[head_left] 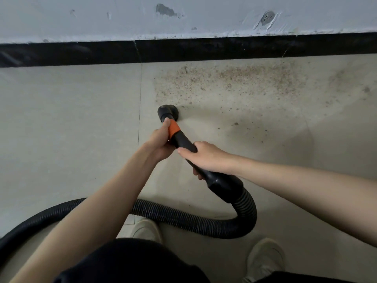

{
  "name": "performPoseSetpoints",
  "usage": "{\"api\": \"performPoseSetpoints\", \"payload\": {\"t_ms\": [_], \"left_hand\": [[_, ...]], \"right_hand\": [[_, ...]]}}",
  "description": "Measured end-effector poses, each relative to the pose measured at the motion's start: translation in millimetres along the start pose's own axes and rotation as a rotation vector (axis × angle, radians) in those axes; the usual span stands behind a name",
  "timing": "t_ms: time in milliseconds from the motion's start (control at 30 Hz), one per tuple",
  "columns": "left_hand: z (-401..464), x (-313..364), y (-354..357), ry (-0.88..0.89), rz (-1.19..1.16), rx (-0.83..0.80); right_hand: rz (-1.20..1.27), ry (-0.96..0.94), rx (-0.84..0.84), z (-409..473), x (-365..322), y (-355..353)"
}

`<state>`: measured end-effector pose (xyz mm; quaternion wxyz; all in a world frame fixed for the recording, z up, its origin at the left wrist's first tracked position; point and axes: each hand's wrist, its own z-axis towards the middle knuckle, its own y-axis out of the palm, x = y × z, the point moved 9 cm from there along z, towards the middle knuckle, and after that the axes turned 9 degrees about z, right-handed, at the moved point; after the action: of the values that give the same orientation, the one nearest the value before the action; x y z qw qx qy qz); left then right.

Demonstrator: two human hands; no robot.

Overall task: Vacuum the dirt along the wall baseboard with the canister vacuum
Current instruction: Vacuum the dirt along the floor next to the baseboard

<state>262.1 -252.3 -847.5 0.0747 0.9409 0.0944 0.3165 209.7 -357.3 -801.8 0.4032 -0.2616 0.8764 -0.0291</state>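
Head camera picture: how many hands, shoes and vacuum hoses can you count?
Hands: 2, the left hand and the right hand, both gripping the wand.
Shoes: 2, a left shoe and a right shoe.
Hoses: 1, the black hose.
Total: 5

A black nozzle (168,113) is seen with an orange band (174,128) behind it on a black wand (184,142), followed by a black ribbed hose (183,218). Brown speckled dirt (230,80) is spread over pale beige floor tiles (71,111), below a glossy black baseboard (183,49) and a grey-white wall (102,15) marked with grey patches. Off-white shoes (265,256) and dark clothing (132,260) are noted at the bottom.
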Motion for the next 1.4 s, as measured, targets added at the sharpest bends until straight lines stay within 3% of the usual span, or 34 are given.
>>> {"api": "performPoseSetpoints", "payload": {"t_ms": [100,233,467,600,767,933,1400], "left_hand": [[13.9,11.6,-8.1,-0.011,-0.109,-0.005],[27.2,24.5,-15.0,-0.003,-0.154,0.026],[40.8,40.8,-21.9,0.004,-0.186,0.011],[52.4,53.7,-32.7,0.092,-0.069,0.134],[64.6,62.7,-36.1,0.192,0.241,0.294],[78.2,72.2,-32.2,0.247,0.325,0.295],[116.5,123.4,-17.1,0.157,0.527,0.290]], "right_hand": [[-0.141,-0.059,-0.043,0.1,-6.0,-6.6],[-0.409,-0.164,0.086,2.3,-10.6,-21.7],[-0.364,-0.258,0.117,16.6,-22.3,-25.2],[-0.328,-0.273,0.123,29.3,-29.1,-26.1],[-0.383,-0.273,0.175,53.8,-40.5,-29.4],[-0.390,-0.280,0.195,77.6,-46.9,-31.5],[-0.317,-0.284,0.230,128.3,-70.3,-55.7]]}}
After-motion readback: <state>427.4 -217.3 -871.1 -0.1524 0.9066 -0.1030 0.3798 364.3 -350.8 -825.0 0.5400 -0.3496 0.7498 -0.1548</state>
